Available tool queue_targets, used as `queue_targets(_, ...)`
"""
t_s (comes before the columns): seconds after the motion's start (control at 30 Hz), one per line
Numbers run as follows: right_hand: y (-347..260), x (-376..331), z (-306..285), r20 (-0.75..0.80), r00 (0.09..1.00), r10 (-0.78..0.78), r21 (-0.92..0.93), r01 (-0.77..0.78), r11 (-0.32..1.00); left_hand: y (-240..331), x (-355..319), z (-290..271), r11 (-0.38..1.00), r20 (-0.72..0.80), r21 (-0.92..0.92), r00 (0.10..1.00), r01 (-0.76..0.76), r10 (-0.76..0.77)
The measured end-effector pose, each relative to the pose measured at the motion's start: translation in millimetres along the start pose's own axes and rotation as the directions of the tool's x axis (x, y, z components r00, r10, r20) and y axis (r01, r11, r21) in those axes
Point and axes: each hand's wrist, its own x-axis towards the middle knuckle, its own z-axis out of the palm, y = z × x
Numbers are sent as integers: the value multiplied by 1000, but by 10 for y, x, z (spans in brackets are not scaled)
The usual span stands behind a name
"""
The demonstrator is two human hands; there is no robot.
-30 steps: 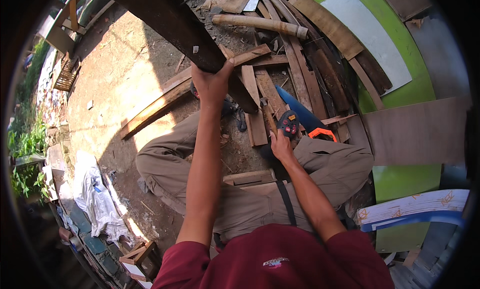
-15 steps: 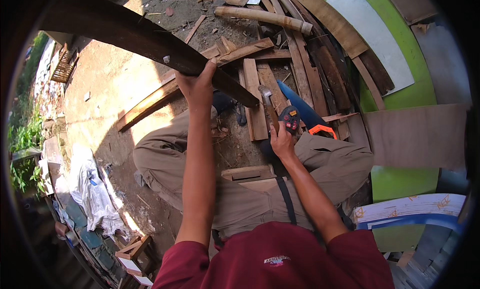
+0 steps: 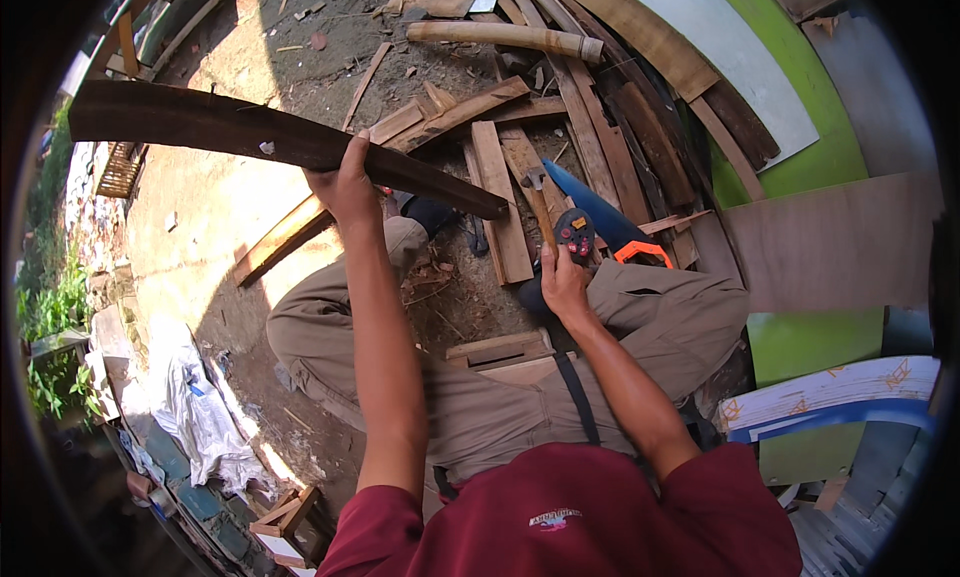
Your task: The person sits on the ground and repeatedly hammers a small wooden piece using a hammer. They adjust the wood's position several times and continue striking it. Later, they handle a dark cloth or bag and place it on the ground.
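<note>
My left hand (image 3: 347, 184) is closed around a long dark wooden beam (image 3: 230, 134), gripping it near its middle. The beam slants from the upper left down to a lighter wooden plank (image 3: 492, 192) on the ground, where its near end appears to rest. A nail or two stick up from its top edge. In my right hand (image 3: 566, 285) is a hammer (image 3: 540, 202), held by its wooden handle with the metal head pointing away from me. Just beyond that hand lies a handsaw (image 3: 592, 209) with a blue blade and an orange handle.
Scrap boards (image 3: 600, 127) and a bamboo pole (image 3: 505, 37) are piled ahead and to the right. Green and white panels (image 3: 790, 167) lie at the right. A white sheet (image 3: 195, 407) is on the left ground, near a small wooden frame (image 3: 285, 522). My folded legs border the work spot.
The beam's far end has swung lower and towards me, with my left hand moving left and slightly nearer. My right hand still holds the hammer in about the same place.
</note>
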Motion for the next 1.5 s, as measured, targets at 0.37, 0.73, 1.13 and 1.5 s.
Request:
queue_targets(0.37,50,-44,239,128,992,-18,-281,53,958,-97,98,353,977,-263,128,944,-170,199)
queue_targets(0.73,245,6,294,95,995,17,-249,7,968,78,-80,678,936,-174,254,940,-244,293)
queue_targets(1.13,-11,131,139,53,996,-70,-15,71,997,139,-218,796,951,-146,208,954,-228,261)
queue_targets(1.5,77,107,217,39,994,-105,47,103,994,131,-314,565,971,-138,180,973,-158,184)
